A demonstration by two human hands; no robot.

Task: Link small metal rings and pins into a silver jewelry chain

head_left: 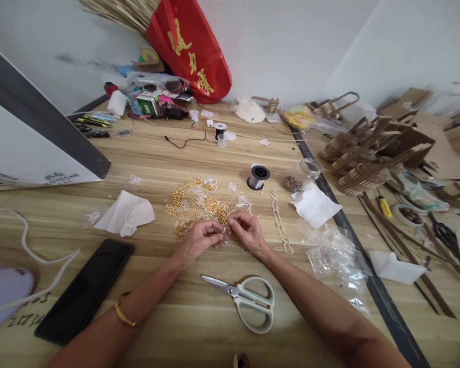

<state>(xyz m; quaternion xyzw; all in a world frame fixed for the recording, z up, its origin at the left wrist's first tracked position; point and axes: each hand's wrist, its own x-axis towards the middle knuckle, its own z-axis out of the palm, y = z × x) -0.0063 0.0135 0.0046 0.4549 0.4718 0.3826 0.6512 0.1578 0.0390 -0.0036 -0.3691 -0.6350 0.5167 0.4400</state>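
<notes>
My left hand [205, 236] and my right hand [248, 232] meet at the middle of the wooden table, fingertips pinched close together. Between them is a thin silver chain [235, 247] with small beads, its end trailing onto the wood below my right hand. The exact spot where each hand grips it is too small to make out. Just beyond my fingers spreads a pile of gold and silver jewellery findings [184, 197]. A finished-looking beaded chain [279, 225] lies right of my right hand. White-handled scissors [249, 301] rest between my forearms, blades pointing left.
A spool of silver wire [258, 176] stands behind the pile, near an overturned jar [308, 168] of beads. A black phone [85, 289] and a paper sheet [125, 213] lie left. Plastic bags [337, 255] and small woven baskets [352, 153] occupy the right side.
</notes>
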